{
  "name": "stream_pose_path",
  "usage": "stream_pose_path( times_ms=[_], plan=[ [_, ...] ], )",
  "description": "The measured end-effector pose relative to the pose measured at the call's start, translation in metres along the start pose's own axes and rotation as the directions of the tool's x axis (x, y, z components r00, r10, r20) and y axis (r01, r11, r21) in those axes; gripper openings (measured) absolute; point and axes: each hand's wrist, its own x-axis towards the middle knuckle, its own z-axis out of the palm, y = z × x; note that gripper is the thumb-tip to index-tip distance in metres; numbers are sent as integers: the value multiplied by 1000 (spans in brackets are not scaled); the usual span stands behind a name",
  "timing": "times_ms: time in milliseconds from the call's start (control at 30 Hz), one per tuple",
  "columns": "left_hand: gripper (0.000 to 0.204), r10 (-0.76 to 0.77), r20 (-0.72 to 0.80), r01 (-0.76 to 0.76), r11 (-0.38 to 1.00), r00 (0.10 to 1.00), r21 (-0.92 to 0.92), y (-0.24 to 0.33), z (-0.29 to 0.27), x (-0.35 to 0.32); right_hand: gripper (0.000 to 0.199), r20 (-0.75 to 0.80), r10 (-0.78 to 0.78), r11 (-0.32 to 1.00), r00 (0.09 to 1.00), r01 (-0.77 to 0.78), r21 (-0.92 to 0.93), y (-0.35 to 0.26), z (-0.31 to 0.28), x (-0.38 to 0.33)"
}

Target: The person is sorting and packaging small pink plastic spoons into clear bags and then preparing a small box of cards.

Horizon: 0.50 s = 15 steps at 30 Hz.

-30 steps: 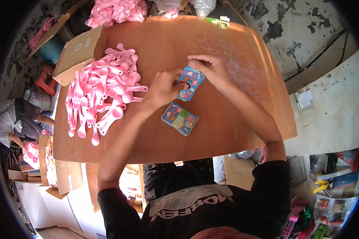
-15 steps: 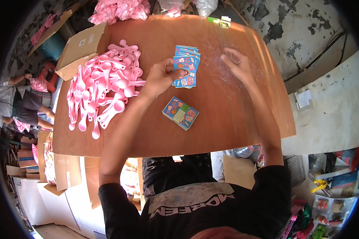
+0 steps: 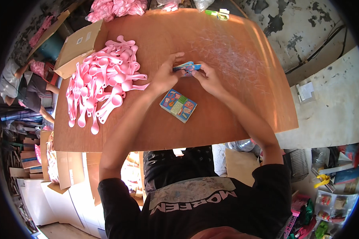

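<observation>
Small blue printed cards (image 3: 188,70) are held in a loose bunch above the table, tilted so mostly their edges show. My left hand (image 3: 166,76) has its thumb against the near-left side of them, with its index finger stretched out beyond. From the other side my right hand (image 3: 210,81) pinches the bunch between thumb and fingers. A neat stack of similar blue cards (image 3: 178,106) lies on the table just nearer to me. To the left of my left hand is a heap of pink plastic measuring spoons (image 3: 103,75).
An open cardboard box (image 3: 76,48) stands behind the spoons on the brown table (image 3: 163,137). Thin clear plastic pieces (image 3: 233,59) are spread at the right. A green and white object (image 3: 218,14) and pink-filled bags (image 3: 117,8) are at the far edge. Another person (image 3: 28,81) is at far left.
My right hand has come left from over the clear plastic and taken hold of the cards. The bunch, flat and fanned before, is now tipped up between both hands.
</observation>
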Motion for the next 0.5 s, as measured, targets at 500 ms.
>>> stream_pose_path(
  times_ms=[500],
  plan=[
    [76, -21, -42, 14, 987, 999, -158, 8, 11, 14, 24, -110, 51, 981, 993, -70, -180, 10, 18, 6]
  ],
)
